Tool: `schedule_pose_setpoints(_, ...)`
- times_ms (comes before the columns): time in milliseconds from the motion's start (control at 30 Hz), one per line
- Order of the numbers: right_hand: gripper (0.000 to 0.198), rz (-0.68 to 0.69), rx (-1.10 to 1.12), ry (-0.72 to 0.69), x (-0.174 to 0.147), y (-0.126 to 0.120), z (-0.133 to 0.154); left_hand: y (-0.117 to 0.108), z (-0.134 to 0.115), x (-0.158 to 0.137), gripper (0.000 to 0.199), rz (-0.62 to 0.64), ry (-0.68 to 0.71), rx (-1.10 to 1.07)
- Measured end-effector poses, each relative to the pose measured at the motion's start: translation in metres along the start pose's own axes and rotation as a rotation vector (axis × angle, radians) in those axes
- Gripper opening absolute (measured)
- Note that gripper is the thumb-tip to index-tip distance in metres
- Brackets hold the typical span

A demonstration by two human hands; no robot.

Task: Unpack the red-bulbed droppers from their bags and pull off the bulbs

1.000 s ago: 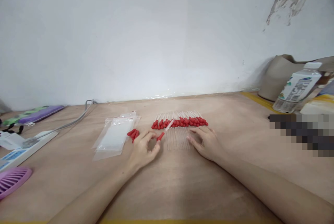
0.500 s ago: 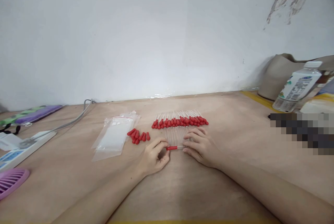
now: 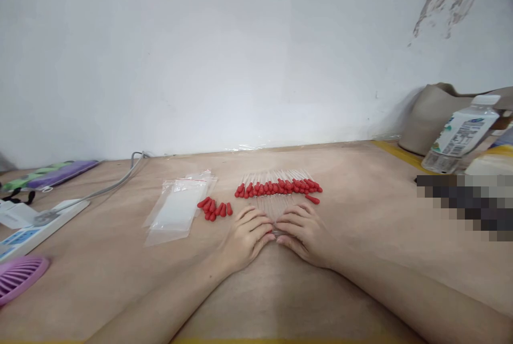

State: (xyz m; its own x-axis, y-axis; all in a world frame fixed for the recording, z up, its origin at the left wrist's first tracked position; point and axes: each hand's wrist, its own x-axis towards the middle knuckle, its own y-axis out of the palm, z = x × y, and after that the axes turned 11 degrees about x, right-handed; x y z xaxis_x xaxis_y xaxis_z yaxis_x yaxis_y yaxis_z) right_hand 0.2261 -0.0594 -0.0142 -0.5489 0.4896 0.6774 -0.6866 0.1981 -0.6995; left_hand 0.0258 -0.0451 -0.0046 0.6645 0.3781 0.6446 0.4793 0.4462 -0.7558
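Note:
My left hand (image 3: 252,234) is closed in a pinch, with a sliver of a red rubber dropper bulb (image 3: 269,232) showing between thumb and fingers. Opposite it, my right hand (image 3: 302,233) is closed on a clear glass dropper tube (image 3: 276,233), mostly hidden by the fingers. The fingertips of both hands nearly meet. Just beyond them lies a row of bare clear tubes (image 3: 274,206). Behind that is a row of droppers with red bulbs (image 3: 276,187), their thin ends toward the wall. One red bulb (image 3: 312,200) sits apart, beyond the right hand.
Loose red bulbs (image 3: 212,209) lie in a small pile left of the tubes. Clear zip bags (image 3: 174,216) are farther left, then a power strip (image 3: 60,225) with a grey cable and a pink fan-like object (image 3: 24,280). A plastic bottle (image 3: 460,135) stands at the right.
My hands have come closer together, now covering most of the bulb and tube between them. With the right hand shifted nearer, the separate red bulb beyond it shows.

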Motion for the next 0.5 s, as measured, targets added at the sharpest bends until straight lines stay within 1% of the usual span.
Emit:
schedule_pose_setpoints(200, 0.02, -0.072, 0.038, -0.151, -0.0039, 0.0081, -0.006, -0.0042, -0.0018, 0.0007, 0.015, 0.001, 0.05, 0.033)
schedule_pose_setpoints(367, 0.019, -0.026, 0.003, -0.22, -0.005, 0.0039, -0.0054, -0.0068, -0.0037, -0.0002, 0.016, 0.041, 0.074, -0.003)
schedule_pose_setpoints(500, 0.017, -0.04, -0.054, -0.277, -0.0055, 0.0, -0.0047, -0.0087, -0.0042, -0.0013, 0.017, 0.072, 0.067, -0.016)
